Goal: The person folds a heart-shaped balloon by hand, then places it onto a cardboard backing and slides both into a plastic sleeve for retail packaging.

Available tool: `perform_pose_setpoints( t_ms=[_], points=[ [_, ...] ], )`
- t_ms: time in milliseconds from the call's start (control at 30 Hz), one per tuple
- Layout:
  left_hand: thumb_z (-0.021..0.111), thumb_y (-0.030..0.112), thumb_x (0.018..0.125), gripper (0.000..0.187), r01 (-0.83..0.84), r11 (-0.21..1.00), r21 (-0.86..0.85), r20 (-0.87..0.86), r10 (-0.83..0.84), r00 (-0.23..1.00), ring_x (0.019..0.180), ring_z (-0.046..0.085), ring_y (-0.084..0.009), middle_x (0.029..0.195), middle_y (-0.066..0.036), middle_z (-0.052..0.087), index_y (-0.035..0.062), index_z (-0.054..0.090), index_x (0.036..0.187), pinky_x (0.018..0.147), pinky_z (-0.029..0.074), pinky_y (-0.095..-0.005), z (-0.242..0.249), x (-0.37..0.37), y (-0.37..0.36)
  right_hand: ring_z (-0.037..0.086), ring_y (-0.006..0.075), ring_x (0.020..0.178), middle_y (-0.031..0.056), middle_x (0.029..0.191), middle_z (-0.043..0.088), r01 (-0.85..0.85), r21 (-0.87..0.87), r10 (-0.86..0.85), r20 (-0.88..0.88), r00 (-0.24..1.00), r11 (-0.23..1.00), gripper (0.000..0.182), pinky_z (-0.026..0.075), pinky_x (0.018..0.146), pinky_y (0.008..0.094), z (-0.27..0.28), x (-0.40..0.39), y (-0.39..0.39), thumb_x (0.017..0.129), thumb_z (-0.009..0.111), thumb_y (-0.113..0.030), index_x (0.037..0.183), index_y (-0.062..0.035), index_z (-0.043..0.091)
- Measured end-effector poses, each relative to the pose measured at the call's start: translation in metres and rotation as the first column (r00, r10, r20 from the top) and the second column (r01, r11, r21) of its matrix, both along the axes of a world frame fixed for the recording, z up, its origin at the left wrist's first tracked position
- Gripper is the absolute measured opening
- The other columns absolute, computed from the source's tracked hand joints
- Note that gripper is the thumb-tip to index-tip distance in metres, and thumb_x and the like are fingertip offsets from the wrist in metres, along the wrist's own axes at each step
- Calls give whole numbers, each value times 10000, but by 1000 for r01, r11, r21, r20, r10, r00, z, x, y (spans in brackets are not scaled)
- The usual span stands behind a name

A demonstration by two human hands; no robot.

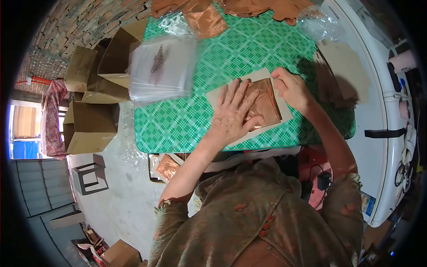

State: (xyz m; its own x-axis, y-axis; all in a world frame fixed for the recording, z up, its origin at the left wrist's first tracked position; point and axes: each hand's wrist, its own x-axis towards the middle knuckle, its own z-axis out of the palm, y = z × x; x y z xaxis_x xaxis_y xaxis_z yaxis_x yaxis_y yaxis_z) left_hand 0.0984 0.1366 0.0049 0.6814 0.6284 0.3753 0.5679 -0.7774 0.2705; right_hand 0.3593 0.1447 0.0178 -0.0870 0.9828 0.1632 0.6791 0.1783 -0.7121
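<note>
My left hand (233, 111) lies flat with its fingers spread, over the left part of a shiny copper-brown packet (267, 104) and the pale card (215, 95) under it. Card and packet lie at a slant near the front edge of the green checked tablecloth (235, 49). At the upper right of the packet, my right hand (291, 89) has its fingers curled together by the card's edge. What its fingertips grip, if anything, is too small to make out.
A stack of clear plastic bags (162, 69) lies on the left of the table, pale cards (344, 73) on the right. Brown fabric pieces (267, 9) and crumpled plastic (318, 22) are along the far edge. Open cardboard boxes (93, 124) stand left of the table.
</note>
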Motion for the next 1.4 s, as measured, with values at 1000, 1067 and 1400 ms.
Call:
perform_pose_setpoints(
  t_ms=[1000,1067,1400],
  points=[
    [444,485,1106,638,77,962,-263,26,-73,997,1593,251,-365,1694,-170,342,110,408,1622,1307,134,-539,3,-14,15,428,315,1500,110,1506,550,-339,294,137,540,831,894,663,314,1235,570,3,-58,-112,812,829,-261,1415,-67,634],
    [399,477,1123,641,100,922,-373,75,-77,994,1607,219,-359,1702,-182,327,90,376,1634,1315,101,-526,8,-16,17,431,319,1494,108,1520,539,-337,266,156,527,836,903,675,314,1236,574,1,-61,-113,818,828,-274,1429,-75,622],
    [327,474,1144,645,95,865,-493,58,-76,995,1637,141,-286,1736,-118,286,84,328,1658,1332,37,-462,11,-16,21,377,404,1510,219,1584,440,-289,192,161,497,853,938,823,263,1246,628,-9,-66,-124,783,852,-398,1509,-144,561]
  ],
)
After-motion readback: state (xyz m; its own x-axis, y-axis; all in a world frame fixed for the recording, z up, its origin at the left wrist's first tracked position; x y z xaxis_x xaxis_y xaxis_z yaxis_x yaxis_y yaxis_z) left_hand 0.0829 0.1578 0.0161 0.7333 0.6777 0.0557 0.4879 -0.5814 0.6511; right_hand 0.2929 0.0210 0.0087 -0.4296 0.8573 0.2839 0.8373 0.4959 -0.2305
